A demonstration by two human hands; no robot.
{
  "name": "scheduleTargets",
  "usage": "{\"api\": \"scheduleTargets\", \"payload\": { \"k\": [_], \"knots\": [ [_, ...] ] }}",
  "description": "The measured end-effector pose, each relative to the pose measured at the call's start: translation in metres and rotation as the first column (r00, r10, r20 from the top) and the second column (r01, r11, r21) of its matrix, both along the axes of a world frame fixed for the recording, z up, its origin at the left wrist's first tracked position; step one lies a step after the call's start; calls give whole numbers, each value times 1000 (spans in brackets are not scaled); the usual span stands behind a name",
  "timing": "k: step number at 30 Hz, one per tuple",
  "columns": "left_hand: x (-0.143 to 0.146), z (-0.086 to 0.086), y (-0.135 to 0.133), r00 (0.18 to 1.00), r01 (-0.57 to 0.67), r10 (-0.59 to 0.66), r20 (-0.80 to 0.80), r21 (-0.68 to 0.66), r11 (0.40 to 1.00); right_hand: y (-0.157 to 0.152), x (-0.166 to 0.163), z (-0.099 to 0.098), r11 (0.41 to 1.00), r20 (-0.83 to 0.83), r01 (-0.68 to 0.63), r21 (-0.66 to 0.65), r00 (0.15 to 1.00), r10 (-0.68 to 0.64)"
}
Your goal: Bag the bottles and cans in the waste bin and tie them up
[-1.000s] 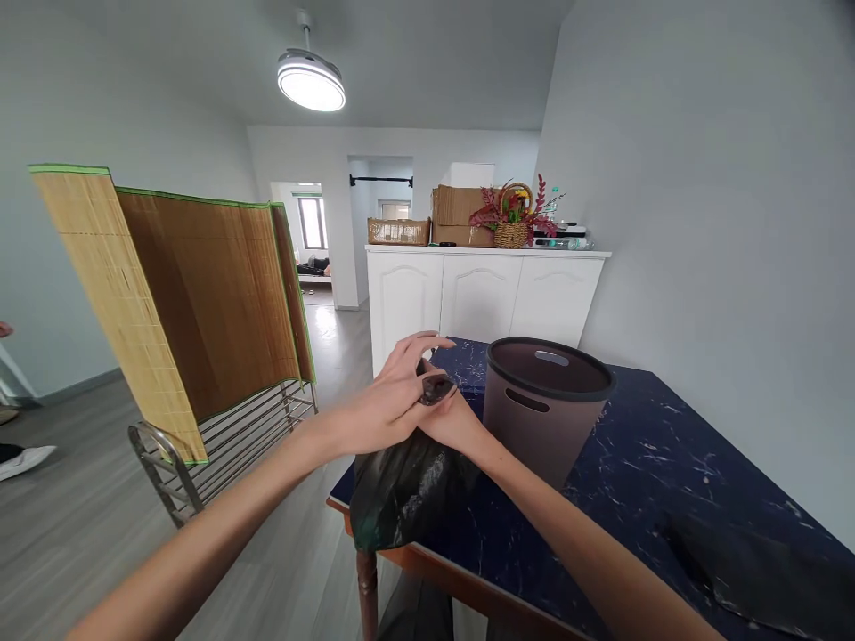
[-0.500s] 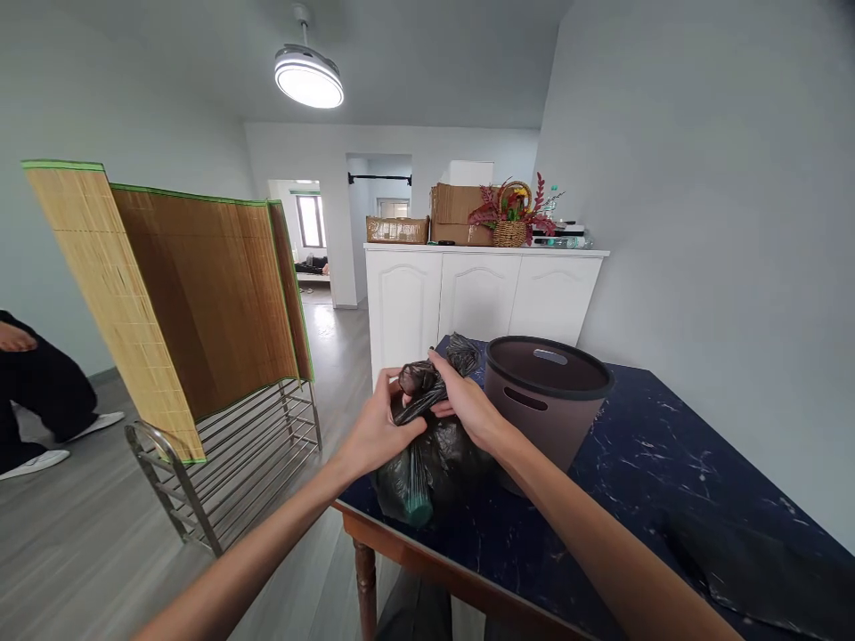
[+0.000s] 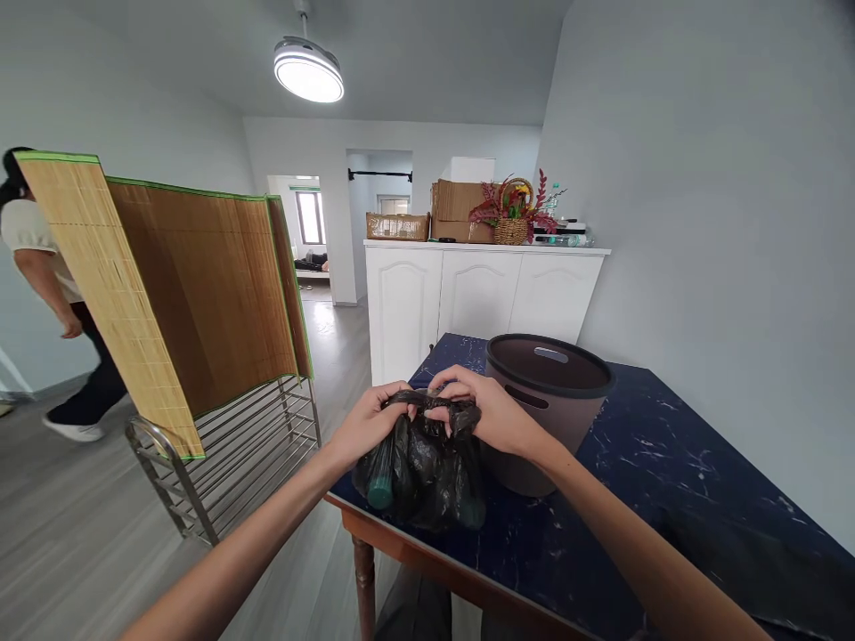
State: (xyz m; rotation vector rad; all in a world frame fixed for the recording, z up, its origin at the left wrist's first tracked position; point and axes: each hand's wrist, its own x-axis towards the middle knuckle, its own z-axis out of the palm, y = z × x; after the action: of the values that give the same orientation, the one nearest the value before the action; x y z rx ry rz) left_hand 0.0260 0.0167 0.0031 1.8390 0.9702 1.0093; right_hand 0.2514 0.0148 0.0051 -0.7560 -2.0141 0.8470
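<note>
Bag (image 3: 427,485), one, black, thin and filled, rests on the near left part of the tabletop (image 3: 661,472), close to its front edge and just beside the bin (image 3: 581,423). One round green end shows plainly through the plastic at the left; a second greenish patch, low on the right, is too dim to name.

Two hands are at the top of the bag. The left hand (image 3: 370,425) has a narrow grip, thumb and fingers closed on the gathered plastic. The right hand (image 3: 491,414) also keeps a narrow grip, its fingers bent over the same twisted strip, with a dark bunch of plastic at the thumb side. The fingers overlap here, so whether the strip is knotted cannot be told.

One bin stands upright, with a dark rim and two slots in view. One dark, flat thing (image 3: 768,565) lies at the tabletop's near right; it may be another bag, though the view there is poor.

Past the tabletop is one white cabinet (image 3: 474,294) with three door panels, carrying two brown boxes, one tall (image 3: 460,214) and one low (image 3: 398,228), and one flower basket (image 3: 511,231). One mat (image 3: 193,285) hangs over one metal rack (image 3: 188,485) at the left, with one person (image 3: 30,223) partly behind it.
</note>
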Motion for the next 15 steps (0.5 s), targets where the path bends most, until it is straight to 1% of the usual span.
{"api": "scheduleTargets", "payload": {
  "k": [2, 3, 4, 5, 6, 8, 10, 12, 13, 14, 15],
  "knots": [
    [-1, 1, -3, 999, -3, 7, -46, 78, 997, 3, -4, -10, 984, -19, 130, 119, 991, -129],
    [-1, 2, -4, 997, 3, 7, -76, 130, 991, 4, -6, -15, 959, -24, 192, 211, 981, -191],
    [-1, 4, -6, 994, 16, 5, -111, 185, 983, 5, -9, -19, 916, -33, 245, 317, 968, -247],
    [-1, 5, -8, 989, 27, 8, -146, 235, 972, 5, -11, -23, 856, -55, 292, 426, 953, -298],
    [-1, 5, -10, 984, 34, 15, -176, 273, 961, 5, -14, -26, 781, -90, 334, 528, 936, -340],
    [0, 6, -12, 980, 29, 28, -195, 285, 958, 2, -18, -29, 612, -167, 401, 682, 900, -404],
    [2, 5, -13, 992, -3, 29, -124, 201, 979, -1, -23, -30, 442, -237, 450, 776, 857, -458],
    [7, 3, -14, 1000, -19, 19, -5, 49, 999, -4, -28, -29, 299, -298, 491, 819, 807, -510],
    [10, 2, -14, 998, -11, 13, 62, -30, 999, -5, -29, -29, 248, -319, 506, 826, 782, -535],
    [13, 1, -14, 992, 6, 8, 129, -103, 995, -6, -31, -28, 218, -327, 515, 829, 763, -557],
    [16, 0, -14, 981, 27, 6, 193, -169, 985, -7, -32, -28, 211, -322, 514, 832, 756, -570]
  ]
}}
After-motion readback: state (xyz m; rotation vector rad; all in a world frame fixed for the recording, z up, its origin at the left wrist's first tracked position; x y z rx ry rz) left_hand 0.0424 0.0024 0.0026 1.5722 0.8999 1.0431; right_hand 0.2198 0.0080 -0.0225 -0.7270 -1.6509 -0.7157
